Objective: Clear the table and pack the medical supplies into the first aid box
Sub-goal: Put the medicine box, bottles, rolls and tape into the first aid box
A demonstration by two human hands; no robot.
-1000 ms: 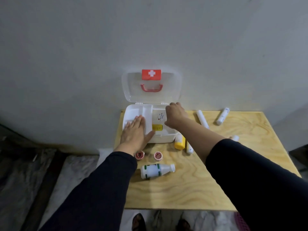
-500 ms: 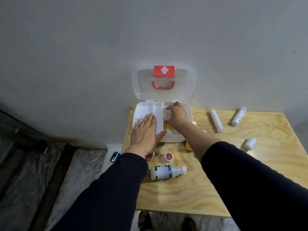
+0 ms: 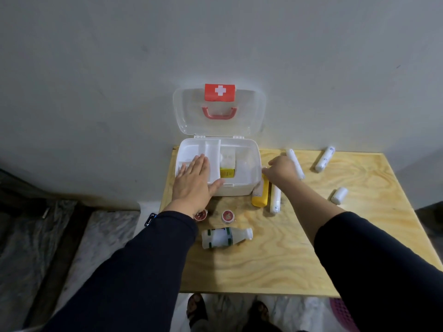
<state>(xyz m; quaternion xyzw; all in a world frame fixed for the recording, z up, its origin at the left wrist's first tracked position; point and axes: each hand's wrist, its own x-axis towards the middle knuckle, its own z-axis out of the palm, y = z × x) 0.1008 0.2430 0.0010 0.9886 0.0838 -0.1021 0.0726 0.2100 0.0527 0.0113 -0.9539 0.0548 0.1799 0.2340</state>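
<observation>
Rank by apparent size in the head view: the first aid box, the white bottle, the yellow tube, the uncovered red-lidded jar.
1. first aid box
2. white bottle
3. yellow tube, partly hidden by the right hand, so unsure
4. red-lidded jar

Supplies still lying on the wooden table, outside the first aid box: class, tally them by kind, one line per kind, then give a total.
White rolls: 4
Small red-topped round containers: 2
White bottle with green bands: 1
Yellow tube: 1
Total: 8
</observation>
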